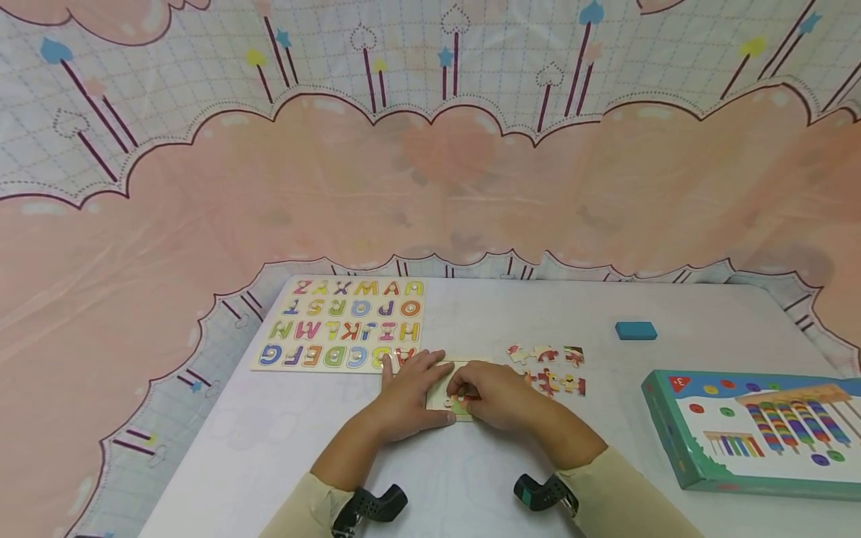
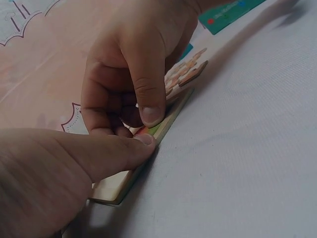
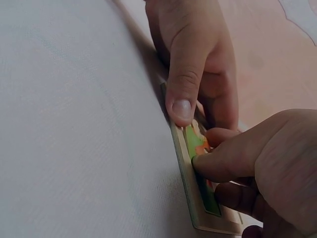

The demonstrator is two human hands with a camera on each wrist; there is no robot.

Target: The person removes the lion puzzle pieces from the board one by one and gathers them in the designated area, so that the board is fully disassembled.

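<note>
I see both hands working on a small wooden jigsaw tray (image 1: 440,396) lying flat on the white table (image 1: 471,478), just in front of me. My left hand (image 1: 406,400) lies over the tray's left part, fingers spread fairly straight and thumb pressed against its near edge. My right hand (image 1: 494,394) has curled fingers pinching a green and orange puzzle piece (image 3: 197,144) at the tray's near rim; thumb and fingertips touch it. Loose jigsaw pieces (image 1: 553,370) lie near the tray at two o'clock. An alphabet puzzle board (image 1: 343,325) sits at eleven o'clock, touching the left fingertips. A teal block (image 1: 635,330) lies farther out at two o'clock, and a teal toy box (image 1: 760,433) at three o'clock.
</note>
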